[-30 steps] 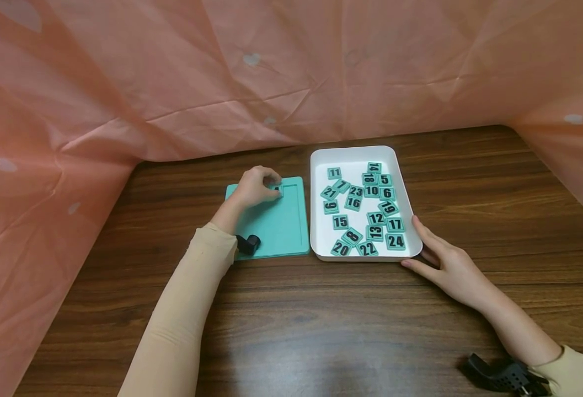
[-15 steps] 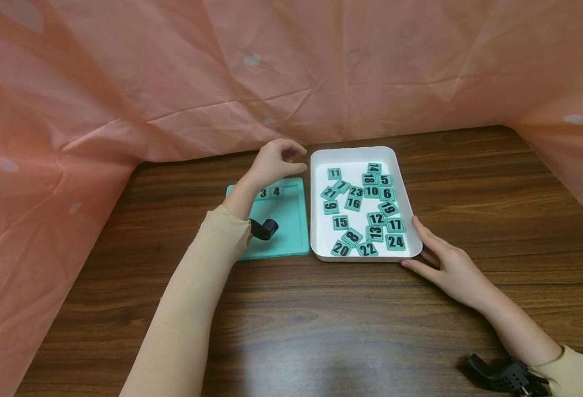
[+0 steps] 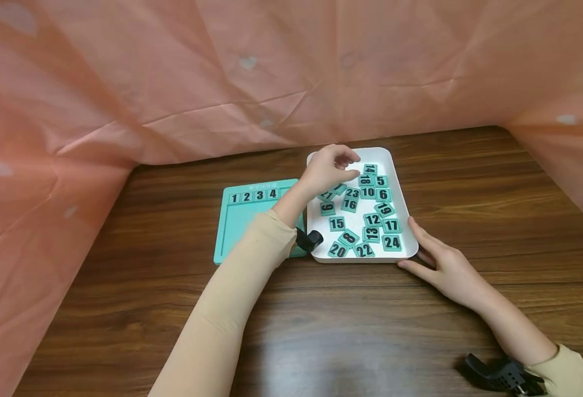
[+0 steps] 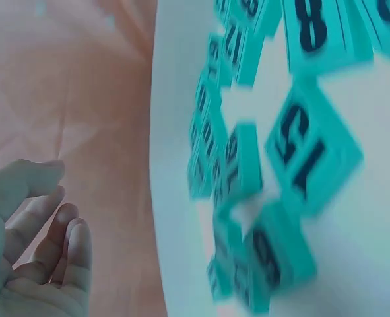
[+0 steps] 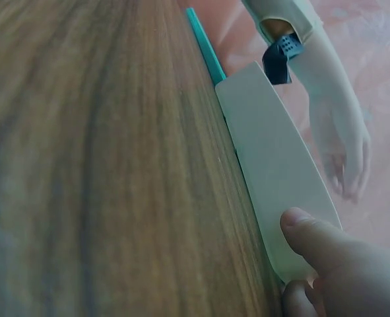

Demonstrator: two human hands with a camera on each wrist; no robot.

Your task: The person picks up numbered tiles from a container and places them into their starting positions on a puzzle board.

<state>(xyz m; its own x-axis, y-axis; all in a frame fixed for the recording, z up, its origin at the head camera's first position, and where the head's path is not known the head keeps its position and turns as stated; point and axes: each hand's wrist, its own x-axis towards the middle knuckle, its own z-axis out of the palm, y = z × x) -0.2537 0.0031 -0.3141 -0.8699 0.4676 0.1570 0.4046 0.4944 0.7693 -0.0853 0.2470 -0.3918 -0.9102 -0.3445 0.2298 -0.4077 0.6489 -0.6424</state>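
My left hand hovers over the far left part of a white tray, fingers loosely bent with nothing between them. Under it, the tray holds several teal number tiles; the 5 tile lies to the right of the fingertips. Tile 11 is hidden behind this hand. In the left wrist view the tiles, such as 15, are blurred. At the tray's near right corner my right hand grips the wall, thumb on the front face and fingers round the side.
Left of the tray lies a teal board with tiles 1, 2, 3 and 4 in a row along its top; my left forearm partly covers it. A pink curtain rises behind the wooden table.
My left hand has released the 4 tile in the board's top row, lifted away and moved right over the tray. My right hand has stayed at the tray's corner.
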